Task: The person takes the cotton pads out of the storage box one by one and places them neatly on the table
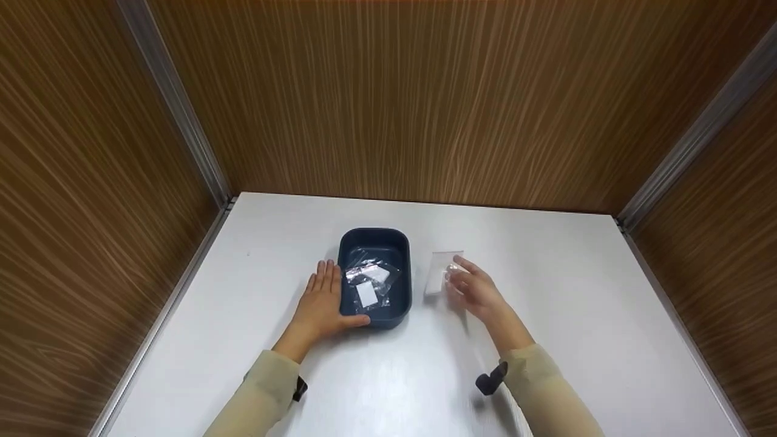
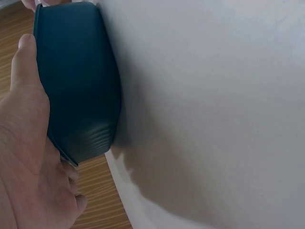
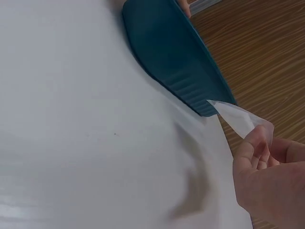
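Observation:
A dark blue plastic bin (image 1: 397, 314) stands on the white table, holding clear plastic bags (image 1: 390, 280) with white pieces in them. My left hand (image 1: 320, 308) rests against the bin's left side, fingers straight along the rim and thumb at the near corner; in the left wrist view the left hand (image 2: 28, 138) touches the bin wall (image 2: 78, 76). To the right of the bin, my right hand (image 1: 476, 292) pinches a small clear plastic bag (image 1: 438, 274) with something white inside. The same bag (image 3: 238, 118) shows in the right wrist view, held between thumb and fingers above the table.
The white table (image 1: 576, 303) is enclosed by wood-grain panels at the back (image 1: 388, 103), left (image 1: 91, 182) and right. Metal strips (image 1: 176, 103) run along the corners. A dark strap piece (image 1: 491, 379) sits at the right wrist.

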`<state>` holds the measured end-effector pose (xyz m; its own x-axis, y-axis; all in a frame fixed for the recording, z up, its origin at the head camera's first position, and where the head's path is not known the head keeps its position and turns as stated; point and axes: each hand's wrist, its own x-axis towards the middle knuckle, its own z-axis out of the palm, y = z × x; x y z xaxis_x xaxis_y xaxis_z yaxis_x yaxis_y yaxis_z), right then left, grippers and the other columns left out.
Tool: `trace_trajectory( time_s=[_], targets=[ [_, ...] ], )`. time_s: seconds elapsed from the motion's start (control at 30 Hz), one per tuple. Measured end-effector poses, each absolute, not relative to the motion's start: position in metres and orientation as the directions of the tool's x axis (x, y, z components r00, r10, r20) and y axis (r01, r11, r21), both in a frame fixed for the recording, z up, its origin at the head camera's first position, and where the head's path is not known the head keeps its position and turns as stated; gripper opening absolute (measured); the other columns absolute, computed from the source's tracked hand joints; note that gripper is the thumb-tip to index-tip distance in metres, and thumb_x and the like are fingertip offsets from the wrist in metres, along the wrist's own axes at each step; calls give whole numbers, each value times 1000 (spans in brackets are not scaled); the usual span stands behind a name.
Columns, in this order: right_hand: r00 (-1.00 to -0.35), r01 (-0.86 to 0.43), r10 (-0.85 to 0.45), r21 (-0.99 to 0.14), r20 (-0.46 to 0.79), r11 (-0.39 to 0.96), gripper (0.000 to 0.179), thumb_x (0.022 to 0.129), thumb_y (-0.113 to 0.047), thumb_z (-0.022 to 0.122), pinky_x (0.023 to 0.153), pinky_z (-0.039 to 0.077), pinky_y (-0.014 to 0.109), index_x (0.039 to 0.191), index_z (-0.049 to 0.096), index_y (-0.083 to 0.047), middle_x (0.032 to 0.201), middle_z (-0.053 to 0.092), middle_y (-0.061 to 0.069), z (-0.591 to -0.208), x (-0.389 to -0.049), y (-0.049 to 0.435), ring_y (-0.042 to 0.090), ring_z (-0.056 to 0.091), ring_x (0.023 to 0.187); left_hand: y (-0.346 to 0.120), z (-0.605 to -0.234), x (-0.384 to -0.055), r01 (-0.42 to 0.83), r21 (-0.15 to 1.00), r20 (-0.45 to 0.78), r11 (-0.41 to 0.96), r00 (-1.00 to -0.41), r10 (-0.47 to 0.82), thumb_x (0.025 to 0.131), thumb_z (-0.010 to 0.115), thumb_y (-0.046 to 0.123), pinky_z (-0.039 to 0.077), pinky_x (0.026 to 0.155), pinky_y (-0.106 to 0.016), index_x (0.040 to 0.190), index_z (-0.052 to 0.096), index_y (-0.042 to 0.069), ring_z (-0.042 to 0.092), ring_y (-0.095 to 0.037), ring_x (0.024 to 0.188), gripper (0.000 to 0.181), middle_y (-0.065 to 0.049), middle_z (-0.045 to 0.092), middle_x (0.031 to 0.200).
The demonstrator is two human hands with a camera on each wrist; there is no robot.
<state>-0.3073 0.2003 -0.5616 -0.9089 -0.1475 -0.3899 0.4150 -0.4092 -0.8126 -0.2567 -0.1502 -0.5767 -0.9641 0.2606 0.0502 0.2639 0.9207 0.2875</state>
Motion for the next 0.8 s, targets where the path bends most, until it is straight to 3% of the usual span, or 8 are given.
trace_trajectory(
  time_s=[0.27, 0.47, 0.63, 0.8],
  targets=[
    [-892, 444, -114, -798, -438, -407, 64, 97, 2, 58, 91, 54, 25, 155, 35, -13, 123, 57, 6, -570, -311, 208, 15, 63, 97, -150, -576, -259, 272, 286, 57, 919, -962, 267, 67, 61, 88, 8, 124, -49, 156, 12, -8, 1, -40, 153, 140, -28, 6, 164],
    [-898, 437, -136, -811, -418, -389, 64, 99, 4, 52, 90, 55, 26, 157, 28, -8, 120, 59, 8, -579, -310, 213, 15, 64, 94, -151, -577, -259, 260, 285, 42, 922, -965, 259, 66, 60, 89, 8, 124, -49, 156, 11, -8, 0, -39, 153, 141, -27, 2, 164],
    [-901, 433, -125, -831, -416, -350, 61, 100, 2, 52, 82, 56, 24, 156, 28, -4, 105, 64, 4, -585, -310, 215, 13, 65, 88, -151, -578, -258, 260, 293, 40, 920, -965, 260, 66, 62, 88, 8, 124, -49, 157, 11, -7, 0, -39, 153, 141, -27, 1, 164],
    [-901, 434, -109, -864, -421, -253, 59, 99, 3, 52, 76, 57, 26, 154, 32, -2, 104, 65, 6, -585, -311, 217, 15, 65, 85, -151, -578, -259, 253, 293, 25, 922, -966, 257, 66, 61, 88, 6, 124, -48, 157, 9, -6, -2, -38, 153, 141, -25, -2, 164]
  ],
)
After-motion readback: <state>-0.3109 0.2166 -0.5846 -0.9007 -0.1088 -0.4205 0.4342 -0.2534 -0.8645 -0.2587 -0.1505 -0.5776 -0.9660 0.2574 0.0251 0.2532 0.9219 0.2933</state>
